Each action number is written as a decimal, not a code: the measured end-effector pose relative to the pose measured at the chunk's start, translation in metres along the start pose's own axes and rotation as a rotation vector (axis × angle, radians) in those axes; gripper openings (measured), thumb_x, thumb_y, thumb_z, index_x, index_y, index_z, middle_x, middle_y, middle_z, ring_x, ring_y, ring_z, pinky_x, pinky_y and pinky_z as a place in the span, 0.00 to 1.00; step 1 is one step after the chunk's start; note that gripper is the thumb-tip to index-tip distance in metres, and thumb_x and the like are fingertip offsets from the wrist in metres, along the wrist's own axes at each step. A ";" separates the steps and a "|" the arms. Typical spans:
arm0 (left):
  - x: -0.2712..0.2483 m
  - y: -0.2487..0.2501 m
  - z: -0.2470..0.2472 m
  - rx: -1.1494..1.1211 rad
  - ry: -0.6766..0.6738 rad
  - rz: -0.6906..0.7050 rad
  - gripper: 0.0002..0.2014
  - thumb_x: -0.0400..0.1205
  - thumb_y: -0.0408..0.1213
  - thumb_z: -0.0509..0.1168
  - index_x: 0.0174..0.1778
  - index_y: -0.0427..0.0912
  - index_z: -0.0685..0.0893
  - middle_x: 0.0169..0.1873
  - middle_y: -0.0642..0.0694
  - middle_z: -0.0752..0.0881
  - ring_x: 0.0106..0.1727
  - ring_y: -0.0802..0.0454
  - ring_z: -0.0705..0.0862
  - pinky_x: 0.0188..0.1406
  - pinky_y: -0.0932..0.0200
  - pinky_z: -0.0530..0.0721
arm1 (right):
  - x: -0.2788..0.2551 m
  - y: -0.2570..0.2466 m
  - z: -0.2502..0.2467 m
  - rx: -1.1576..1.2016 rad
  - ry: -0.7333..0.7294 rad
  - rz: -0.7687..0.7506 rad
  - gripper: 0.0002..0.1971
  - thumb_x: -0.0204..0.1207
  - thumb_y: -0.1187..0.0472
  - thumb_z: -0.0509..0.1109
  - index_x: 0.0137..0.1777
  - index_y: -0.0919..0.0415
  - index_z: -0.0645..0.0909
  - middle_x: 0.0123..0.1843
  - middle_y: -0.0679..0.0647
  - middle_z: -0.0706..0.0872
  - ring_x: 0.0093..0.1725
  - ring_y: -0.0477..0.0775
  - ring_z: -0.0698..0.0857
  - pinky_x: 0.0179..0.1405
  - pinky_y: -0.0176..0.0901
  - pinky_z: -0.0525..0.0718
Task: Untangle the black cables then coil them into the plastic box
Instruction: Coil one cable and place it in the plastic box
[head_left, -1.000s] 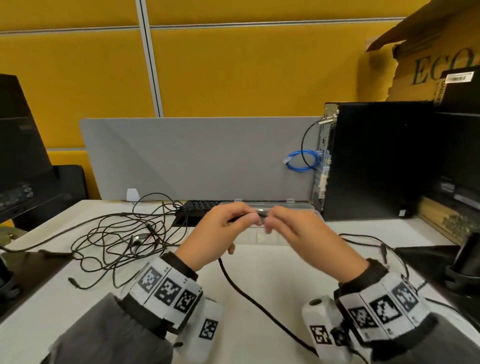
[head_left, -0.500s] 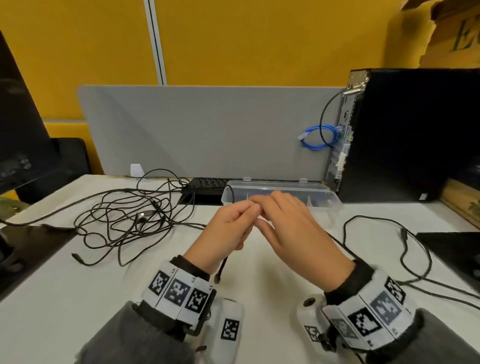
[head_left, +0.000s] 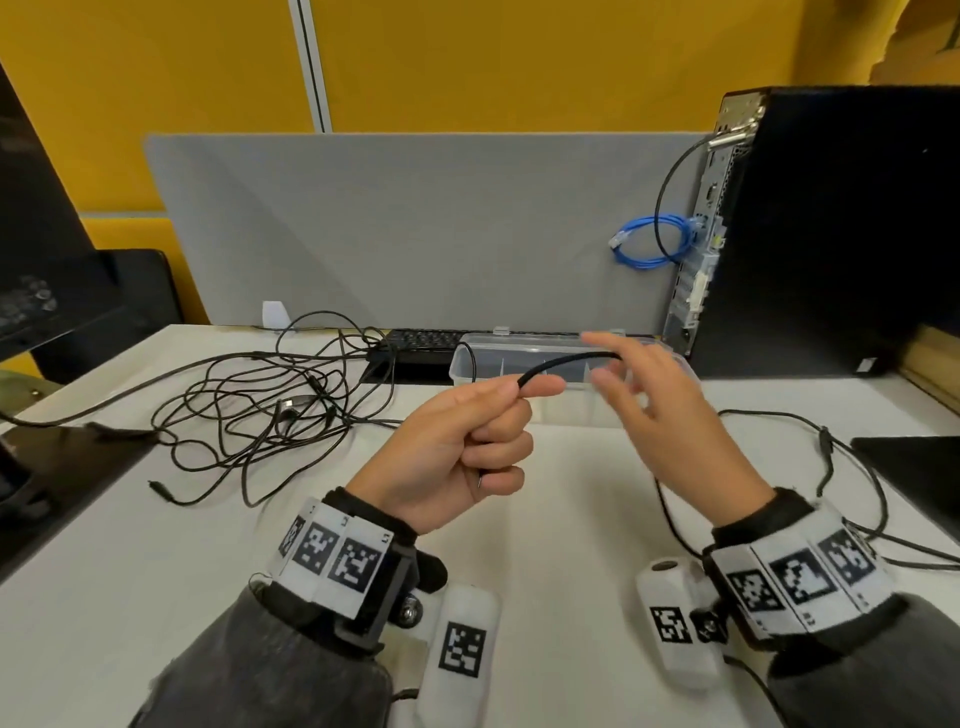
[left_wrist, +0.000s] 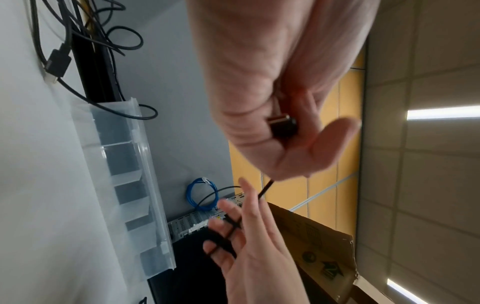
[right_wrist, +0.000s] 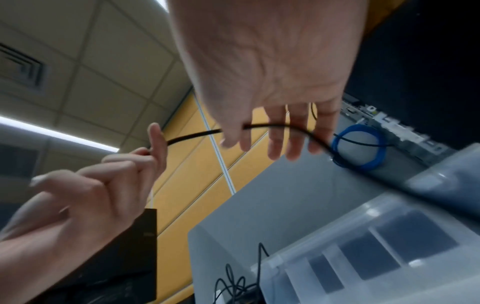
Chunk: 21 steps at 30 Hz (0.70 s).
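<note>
My left hand (head_left: 457, 441) grips a black cable (head_left: 566, 361) near its end, thumb over curled fingers. The cable's plug (left_wrist: 281, 125) sticks out of the fist at the palm. A short stretch of cable runs right to my right hand (head_left: 660, 410), whose straight, spread fingers (right_wrist: 275, 139) have the cable lying across them. Both hands hover just in front of the clear plastic box (head_left: 566, 402), which is open and has dividers. A tangle of black cables (head_left: 270, 410) lies on the white desk at the left.
A black keyboard (head_left: 421, 340) sits behind the box, against a grey divider (head_left: 415, 223). A black PC tower (head_left: 831, 234) with a blue cable (head_left: 654, 244) stands at the right. More black cable (head_left: 831, 452) loops on the desk at the right. A monitor (head_left: 41, 234) stands at the left.
My hands were touching over the box; they have drawn apart, the left nearer me gripping the cable. My right hand's fingers have spread, with cable stretched between the hands.
</note>
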<state>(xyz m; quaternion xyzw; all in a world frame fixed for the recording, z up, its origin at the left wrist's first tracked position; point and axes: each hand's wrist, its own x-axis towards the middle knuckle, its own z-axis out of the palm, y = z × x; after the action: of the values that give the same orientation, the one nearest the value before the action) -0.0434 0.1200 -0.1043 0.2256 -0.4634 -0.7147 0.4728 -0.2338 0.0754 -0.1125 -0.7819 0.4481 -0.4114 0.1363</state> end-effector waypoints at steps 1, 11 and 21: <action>0.000 -0.001 0.002 0.006 -0.014 0.004 0.14 0.79 0.40 0.58 0.49 0.42 0.89 0.20 0.55 0.63 0.19 0.61 0.56 0.13 0.71 0.65 | -0.003 -0.004 0.003 -0.048 -0.068 -0.043 0.17 0.82 0.50 0.55 0.70 0.42 0.71 0.52 0.40 0.76 0.50 0.33 0.74 0.52 0.30 0.72; 0.007 0.003 -0.002 -0.086 0.286 0.416 0.18 0.82 0.37 0.54 0.64 0.35 0.77 0.64 0.39 0.84 0.64 0.47 0.83 0.62 0.51 0.82 | -0.023 -0.044 0.019 -0.062 -0.867 -0.071 0.16 0.86 0.53 0.50 0.65 0.53 0.75 0.36 0.33 0.74 0.34 0.23 0.75 0.37 0.19 0.70; 0.002 -0.009 0.000 0.782 0.181 -0.009 0.13 0.88 0.32 0.49 0.56 0.32 0.77 0.48 0.38 0.86 0.32 0.49 0.87 0.29 0.61 0.85 | -0.011 -0.040 -0.013 0.028 0.002 -0.268 0.09 0.78 0.56 0.66 0.39 0.41 0.78 0.29 0.33 0.81 0.34 0.35 0.81 0.34 0.25 0.73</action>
<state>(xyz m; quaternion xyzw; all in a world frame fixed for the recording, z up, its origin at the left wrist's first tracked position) -0.0485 0.1196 -0.1115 0.4525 -0.6559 -0.4637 0.3873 -0.2232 0.1092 -0.0867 -0.8325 0.3338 -0.4328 0.0907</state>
